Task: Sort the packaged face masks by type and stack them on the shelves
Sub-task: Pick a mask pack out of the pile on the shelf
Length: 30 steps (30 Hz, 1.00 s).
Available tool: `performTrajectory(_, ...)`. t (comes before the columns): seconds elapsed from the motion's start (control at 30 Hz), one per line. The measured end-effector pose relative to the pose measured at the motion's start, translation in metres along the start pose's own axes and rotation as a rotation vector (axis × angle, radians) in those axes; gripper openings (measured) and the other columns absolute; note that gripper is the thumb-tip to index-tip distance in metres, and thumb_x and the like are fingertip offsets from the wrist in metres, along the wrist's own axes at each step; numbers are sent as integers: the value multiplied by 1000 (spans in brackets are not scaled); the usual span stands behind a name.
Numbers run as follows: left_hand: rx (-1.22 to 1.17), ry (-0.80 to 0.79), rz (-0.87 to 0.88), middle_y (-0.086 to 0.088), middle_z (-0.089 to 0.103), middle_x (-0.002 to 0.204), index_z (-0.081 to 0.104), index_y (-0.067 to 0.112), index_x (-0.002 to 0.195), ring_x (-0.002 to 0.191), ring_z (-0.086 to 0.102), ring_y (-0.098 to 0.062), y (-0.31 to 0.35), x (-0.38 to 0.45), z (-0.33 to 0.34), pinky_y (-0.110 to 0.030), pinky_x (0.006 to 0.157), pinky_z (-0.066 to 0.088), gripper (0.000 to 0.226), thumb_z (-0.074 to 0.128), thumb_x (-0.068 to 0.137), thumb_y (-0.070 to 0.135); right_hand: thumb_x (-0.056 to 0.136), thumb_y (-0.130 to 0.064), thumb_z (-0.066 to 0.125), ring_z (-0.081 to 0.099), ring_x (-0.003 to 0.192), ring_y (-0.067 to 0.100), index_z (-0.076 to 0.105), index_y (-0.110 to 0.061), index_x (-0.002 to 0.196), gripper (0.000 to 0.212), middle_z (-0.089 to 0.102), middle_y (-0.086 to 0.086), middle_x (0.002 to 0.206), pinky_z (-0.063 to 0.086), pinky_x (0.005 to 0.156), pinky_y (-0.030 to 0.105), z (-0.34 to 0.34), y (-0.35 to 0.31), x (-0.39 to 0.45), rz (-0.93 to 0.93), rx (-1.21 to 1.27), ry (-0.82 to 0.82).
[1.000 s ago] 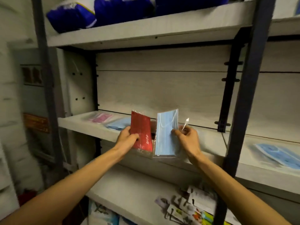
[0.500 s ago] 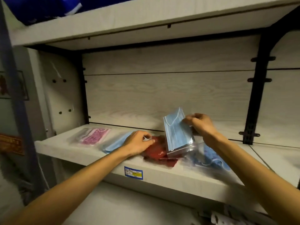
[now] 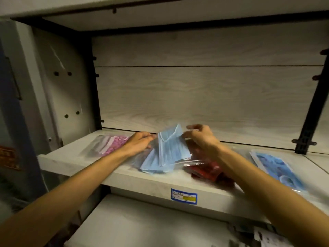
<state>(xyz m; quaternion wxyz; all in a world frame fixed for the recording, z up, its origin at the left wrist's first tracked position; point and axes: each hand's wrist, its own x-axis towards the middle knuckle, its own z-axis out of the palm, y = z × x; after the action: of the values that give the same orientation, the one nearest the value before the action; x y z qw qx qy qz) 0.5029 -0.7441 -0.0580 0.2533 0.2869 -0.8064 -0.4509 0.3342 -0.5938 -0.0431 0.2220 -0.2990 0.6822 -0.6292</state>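
Red mask packet partly hidden under right forearm, shelf label text unreadable, printed packets at 5 o'clock blurred, cropped.

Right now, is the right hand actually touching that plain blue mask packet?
Touching. The head view shows the right hand pinching the top corner of the blue mask packet, its fingertips meeting the packet's edge with no gap.
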Motion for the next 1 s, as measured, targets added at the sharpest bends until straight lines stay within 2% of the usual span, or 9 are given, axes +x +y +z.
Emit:
performTrajectory(0.07, 184, -67, 89, 1, 58, 135, 58, 19, 133, 110, 62, -16, -11, -1, -12, -36, 97, 54, 32, 56, 103, 31, 85, 4, 71, 65, 77, 26, 48, -2, 134, 54, 68, 22, 105, 54, 63, 33, 26, 12, 5, -24, -100, 50)
performTrajectory(0.13, 454, -113, 222, 4, 49, 143, 46, 22, 145, 121, 58, -21, -22, 2, -22, -45, 101, 52, 53, 63, 97, 39, 81, 3, 75, 62, 97, 28, 45, 0, 139, 66, 61, 18, 121, 53, 79, 36, 42, 19, 11, -94, -285, 91)
performTrajectory(0.2, 582, -160, 328, 2, 47, 149, 43, 25, 146, 116, 60, -18, -30, 8, -26, -43, 97, 53, 59, 66, 94, 41, 78, -5, 77, 59, 114, 29, 46, -4, 141, 70, 56, 16, 133, 52, 89, 34, 55, 23, 15, -177, -551, 117)
performTrajectory(0.27, 624, -181, 365, 3, 49, 148, 48, 24, 143, 111, 61, -16, -34, 15, -28, -40, 95, 53, 54, 65, 95, 42, 78, -15, 76, 55, 122, 32, 49, -10, 141, 69, 52, 16, 139, 49, 97, 36, 65, 23, 16, -210, -795, 124)
performTrajectory(0.37, 684, -190, 391, 0, 51, 147, 52, 20, 139, 122, 57, -21, -37, 24, -31, -38, 101, 48, 48, 62, 97, 39, 84, -32, 73, 44, 132, 32, 48, -15, 144, 68, 49, 14, 144, 44, 105, 38, 71, 22, 17, -164, -1005, 110)
performTrajectory(0.53, 704, -136, 454, -1, 51, 145, 54, 18, 140, 129, 53, -23, -32, 24, -35, -35, 105, 43, 44, 55, 101, 39, 97, -49, 59, 40, 138, 32, 45, -12, 148, 64, 48, 13, 149, 39, 111, 42, 54, 11, 6, -190, -1079, 149)
performTrajectory(0.73, 707, -87, 533, -1, 52, 147, 54, 17, 141, 132, 51, -23, -7, -3, -22, -35, 106, 41, 49, 46, 104, 48, 99, -51, 51, 32, 144, 31, 42, -14, 150, 64, 45, 10, 153, 33, 115, 45, 14, 11, -36, -318, -1173, 249)
performTrajectory(0.87, 721, -78, 587, -2, 51, 148, 52, 18, 142, 133, 49, -25, 17, -31, 10, -36, 107, 38, 52, 43, 103, 52, 101, -53, 45, 22, 150, 28, 37, -18, 153, 63, 39, 6, 157, 27, 117, 44, -22, 17, -78, -373, -1276, 232)
performTrajectory(1.0, 744, -90, 658, -3, 52, 144, 49, 20, 143, 131, 50, -26, 50, -71, 63, -39, 107, 39, 55, 42, 102, 56, 102, -57, 37, 12, 154, 26, 23, -16, 159, 72, 29, 6, 163, 19, 123, 42, -70, 24, -123, -427, -1394, 213)
